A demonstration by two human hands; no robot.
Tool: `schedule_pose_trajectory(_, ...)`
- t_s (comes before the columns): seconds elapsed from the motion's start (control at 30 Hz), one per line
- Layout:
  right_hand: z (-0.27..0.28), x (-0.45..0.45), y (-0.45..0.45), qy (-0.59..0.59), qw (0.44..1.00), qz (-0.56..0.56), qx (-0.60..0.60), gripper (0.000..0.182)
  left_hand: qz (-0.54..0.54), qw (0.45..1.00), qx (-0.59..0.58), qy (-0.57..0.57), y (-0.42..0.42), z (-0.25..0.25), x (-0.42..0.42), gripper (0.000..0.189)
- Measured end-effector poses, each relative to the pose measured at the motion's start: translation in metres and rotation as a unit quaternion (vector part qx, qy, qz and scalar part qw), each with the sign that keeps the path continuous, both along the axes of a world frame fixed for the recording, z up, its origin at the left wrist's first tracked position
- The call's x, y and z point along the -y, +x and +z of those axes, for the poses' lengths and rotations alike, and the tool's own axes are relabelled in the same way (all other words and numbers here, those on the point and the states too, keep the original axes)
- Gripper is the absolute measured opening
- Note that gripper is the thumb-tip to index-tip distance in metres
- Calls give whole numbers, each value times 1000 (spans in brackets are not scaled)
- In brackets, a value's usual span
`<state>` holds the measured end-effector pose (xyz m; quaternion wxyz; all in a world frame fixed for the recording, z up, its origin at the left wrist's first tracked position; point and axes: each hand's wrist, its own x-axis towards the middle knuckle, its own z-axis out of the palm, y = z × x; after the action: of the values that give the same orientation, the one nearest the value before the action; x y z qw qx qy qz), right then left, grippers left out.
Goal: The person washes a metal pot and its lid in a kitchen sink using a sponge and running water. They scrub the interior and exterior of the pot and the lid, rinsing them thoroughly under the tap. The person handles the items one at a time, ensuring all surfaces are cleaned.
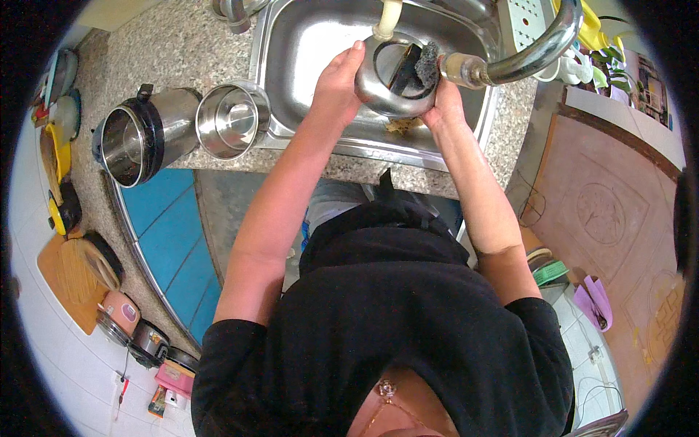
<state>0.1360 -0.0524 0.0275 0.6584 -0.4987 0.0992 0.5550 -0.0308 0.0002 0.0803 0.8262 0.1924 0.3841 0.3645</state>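
Note:
Over the stainless steel sink point(306, 60) I hold a round, domed stainless steel lid point(374, 90) with a black handle point(405, 68) across its recessed middle. My left hand point(338, 82) grips the lid's left side, thumb up along the rim. On the opposite side my right hand point(446, 104) supports the lid, its fingers partly hidden behind the faucet. A grey scouring pad point(427, 64) rests against the handle, close to the right hand; whether the fingers also pinch it is hidden. Below the lid, a yellowish-brown clump point(403, 125) lies in the sink.
A chrome faucet point(535, 52) arches in from the right, its nozzle beside the lid. A pale spout point(389, 19) hangs above. Left of the sink, a steel pot point(232, 120) and a larger steel canister point(164, 128) lie on the granite counter point(164, 54). A perforated white rack point(524, 27) stands right.

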Motion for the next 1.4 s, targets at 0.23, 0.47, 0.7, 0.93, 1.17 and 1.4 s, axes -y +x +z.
schedule_pose_trajectory(0.23, 5, -1, 2, -49, 998, -2, -33, 37, -13, 995, 60, -73, 2, -30, 25, 41)
schedule_pose_trajectory(0.47, 35, 11, 67, 5, 927, 214, 307, 39, 25, 972, 171, -157, -13, -34, 11, 37)
schedule_pose_trajectory(0.7, 138, -69, 76, 145, 751, 258, 591, 39, 18, 954, 259, -152, -14, -34, 4, 45)
schedule_pose_trajectory(0.93, 147, -146, 70, 13, 377, 190, 907, 46, 15, 944, 283, -171, 9, -24, -1, 36)
schedule_pose_trajectory(1.17, 128, -167, 70, -41, 448, 192, 872, 47, 47, 927, 263, -265, 21, -25, -4, 34)
schedule_pose_trajectory(1.4, 131, -163, 68, 61, 508, 193, 837, 61, 68, 909, 255, -323, 30, -32, -9, 26)
